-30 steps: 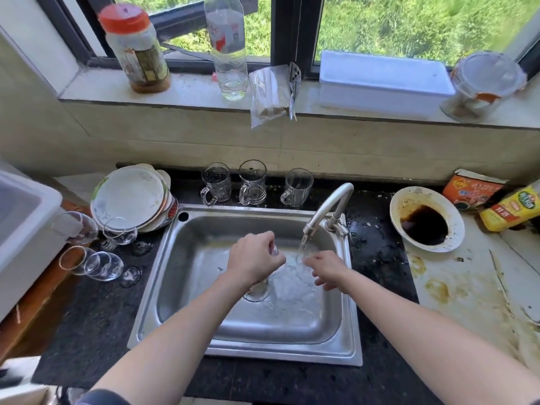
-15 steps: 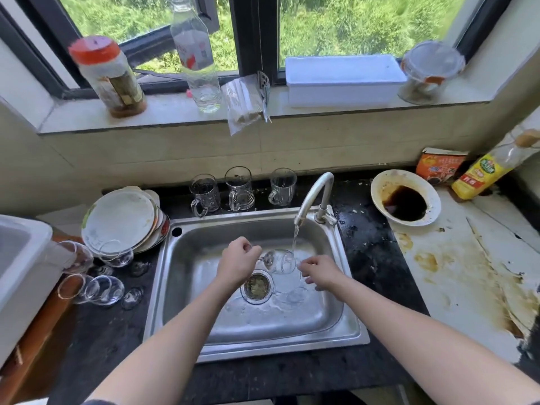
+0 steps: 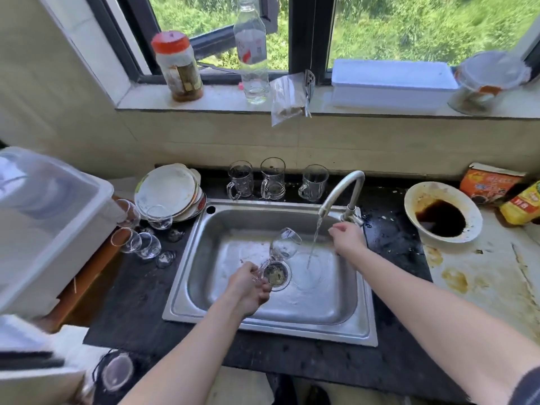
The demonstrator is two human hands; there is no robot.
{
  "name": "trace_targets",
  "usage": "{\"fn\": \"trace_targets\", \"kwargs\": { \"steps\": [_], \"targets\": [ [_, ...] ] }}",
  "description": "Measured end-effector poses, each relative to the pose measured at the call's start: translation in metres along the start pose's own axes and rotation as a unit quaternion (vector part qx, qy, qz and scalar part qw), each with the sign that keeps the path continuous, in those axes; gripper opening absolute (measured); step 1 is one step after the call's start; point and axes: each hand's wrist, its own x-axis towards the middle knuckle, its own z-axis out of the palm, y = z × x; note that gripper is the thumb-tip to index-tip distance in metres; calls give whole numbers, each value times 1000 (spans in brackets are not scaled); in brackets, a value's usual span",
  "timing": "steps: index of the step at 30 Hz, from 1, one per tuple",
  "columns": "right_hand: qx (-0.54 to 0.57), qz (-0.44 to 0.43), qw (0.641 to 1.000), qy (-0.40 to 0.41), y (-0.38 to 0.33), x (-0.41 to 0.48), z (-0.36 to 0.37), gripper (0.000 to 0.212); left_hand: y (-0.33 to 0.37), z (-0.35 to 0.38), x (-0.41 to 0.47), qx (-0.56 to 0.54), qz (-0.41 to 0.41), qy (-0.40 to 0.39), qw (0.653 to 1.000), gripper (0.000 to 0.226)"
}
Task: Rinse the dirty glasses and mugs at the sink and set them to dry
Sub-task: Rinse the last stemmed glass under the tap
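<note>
My left hand (image 3: 249, 289) grips the foot and stem of a clear wine glass (image 3: 285, 244), held tilted over the drain of the steel sink (image 3: 204, 302), bowl pointing up and right. Water runs from the curved tap (image 3: 343, 190) just right of the glass. My right hand (image 3: 347, 238) is at the tap's base by the handle, holding nothing. Three glass mugs (image 3: 273, 179) stand behind the sink. Several wine glasses (image 3: 137, 241) lie on the black counter to the left.
A stack of plates (image 3: 168, 190) leans left of the sink beside a white plastic bin (image 3: 43, 226). A dirty bowl with dark sauce (image 3: 441, 214) sits right of the tap, with packets (image 3: 493, 182) behind it. Bottles, a jar and a white box line the window sill.
My left hand pulled the glass out of the stream and toward me, tilting it. My right hand let go of the glass and moved up to the tap base.
</note>
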Motion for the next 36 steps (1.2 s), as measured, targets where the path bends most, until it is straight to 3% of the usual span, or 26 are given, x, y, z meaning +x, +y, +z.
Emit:
{"fn": "trace_targets", "kwargs": {
  "steps": [8, 18, 30, 33, 36],
  "targets": [
    [-140, 1, 988, 69, 8, 42, -17, 35, -13, 29, 15, -89, -12, 6, 996, 18],
    [-290, -52, 951, 99, 28, 77, -33, 24, -1, 54, 58, -23, -28, 4, 999, 12],
    [-177, -5, 980, 92, 35, 89, -52, 31, 6, 68, 72, 32, -40, 23, 998, 10],
    [-165, 34, 981, 98, 41, 70, -48, 29, 11, 62, 59, 90, 2, 46, 995, 8],
    [-205, 21, 978, 38, 53, 37, -34, 19, 17, 50, 40, 185, 96, 79, 975, 7]
  ]
}}
